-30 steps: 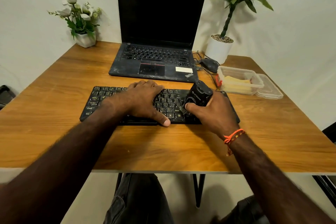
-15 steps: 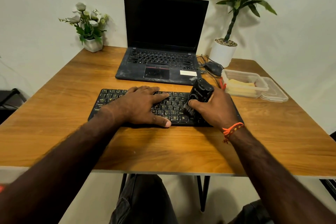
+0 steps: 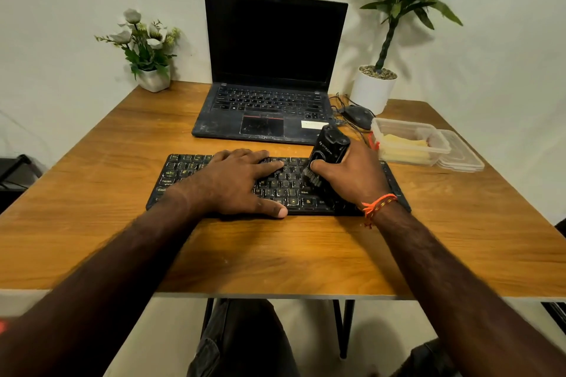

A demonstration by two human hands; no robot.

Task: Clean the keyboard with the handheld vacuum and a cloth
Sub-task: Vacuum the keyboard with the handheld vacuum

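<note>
Keyboard [image 3: 214, 176]: I steady it, left hand [image 3: 235, 184] flat, fingers straight. Right hand [image 3: 352, 176] grips vacuum [image 3: 329, 148], brush on keys. Vacuuming underway; cloth wipe outstanding, I judge.

The handheld vacuum [image 3: 329, 148] bears a pale brand mark reading roughly "STRIPE" down its dark side, just above the thumb of the right hand's [image 3: 352, 176] grip. Keys on the keyboard [image 3: 275, 187] left of that grip show "Shift", "Ctrl", "Alt" and "Caps Lock". The white sticker on the laptop [image 3: 269, 107], beyond the grip, is too blurred to read.
</note>
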